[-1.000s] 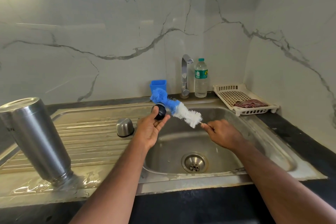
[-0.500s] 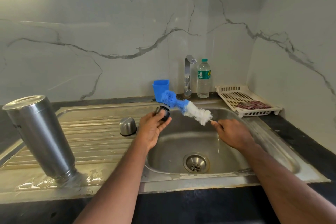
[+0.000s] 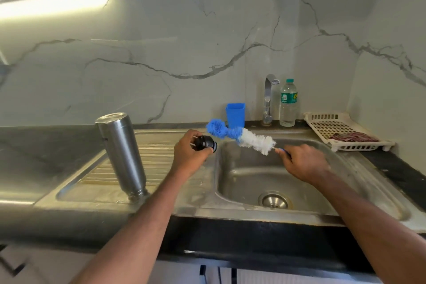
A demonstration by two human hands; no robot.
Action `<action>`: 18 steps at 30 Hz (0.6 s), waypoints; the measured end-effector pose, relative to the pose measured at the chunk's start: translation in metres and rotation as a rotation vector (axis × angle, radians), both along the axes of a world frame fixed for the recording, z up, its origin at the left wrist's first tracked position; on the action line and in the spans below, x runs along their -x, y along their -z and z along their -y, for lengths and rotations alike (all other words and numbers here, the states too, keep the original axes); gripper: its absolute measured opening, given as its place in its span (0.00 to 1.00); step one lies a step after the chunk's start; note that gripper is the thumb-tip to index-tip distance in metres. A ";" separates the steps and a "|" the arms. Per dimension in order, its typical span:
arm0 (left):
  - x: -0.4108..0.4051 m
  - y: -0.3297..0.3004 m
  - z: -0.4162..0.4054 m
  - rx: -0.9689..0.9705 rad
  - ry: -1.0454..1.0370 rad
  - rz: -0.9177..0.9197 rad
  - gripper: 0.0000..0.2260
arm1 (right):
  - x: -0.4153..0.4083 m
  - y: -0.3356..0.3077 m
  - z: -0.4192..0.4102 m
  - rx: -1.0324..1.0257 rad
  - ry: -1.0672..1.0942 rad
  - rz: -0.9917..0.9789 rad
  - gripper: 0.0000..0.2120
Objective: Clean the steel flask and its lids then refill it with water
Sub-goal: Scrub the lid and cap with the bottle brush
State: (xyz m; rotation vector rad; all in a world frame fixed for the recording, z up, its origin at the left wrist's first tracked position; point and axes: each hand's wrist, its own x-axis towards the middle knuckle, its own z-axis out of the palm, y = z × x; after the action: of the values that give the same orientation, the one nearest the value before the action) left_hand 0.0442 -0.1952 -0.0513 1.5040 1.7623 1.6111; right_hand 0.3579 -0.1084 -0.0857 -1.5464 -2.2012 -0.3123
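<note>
Both hands gripped: left hand (image 3: pixel 190 154) the black lid (image 3: pixel 205 143), right hand (image 3: pixel 305 162) the brush (image 3: pixel 242 137), bristles angled toward 10 o'clock, just beside lid.

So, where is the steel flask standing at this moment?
The steel flask stands upside down on the draining board in the left half of the head view, left of the left hand.

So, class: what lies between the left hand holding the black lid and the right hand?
In the head view, the bottle brush spans the gap between the left hand with the black lid and the right hand, which grips its handle.
</note>
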 end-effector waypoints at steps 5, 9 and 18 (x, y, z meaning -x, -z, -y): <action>0.032 -0.005 0.048 0.156 -0.048 -0.316 0.18 | 0.043 -0.008 0.015 -0.022 -0.028 -0.086 0.24; 0.041 -0.002 0.076 0.289 -0.145 -0.501 0.22 | 0.071 -0.010 0.028 0.032 -0.049 -0.184 0.24; 0.044 0.017 0.103 0.323 -0.279 -0.553 0.23 | 0.087 -0.002 0.047 0.090 -0.054 -0.126 0.24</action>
State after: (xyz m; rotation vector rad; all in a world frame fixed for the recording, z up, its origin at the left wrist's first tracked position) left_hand -0.0001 -0.2984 -0.0687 1.7015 2.4790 0.9849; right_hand 0.2710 -0.1558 -0.0834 -1.5061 -2.1805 -0.0977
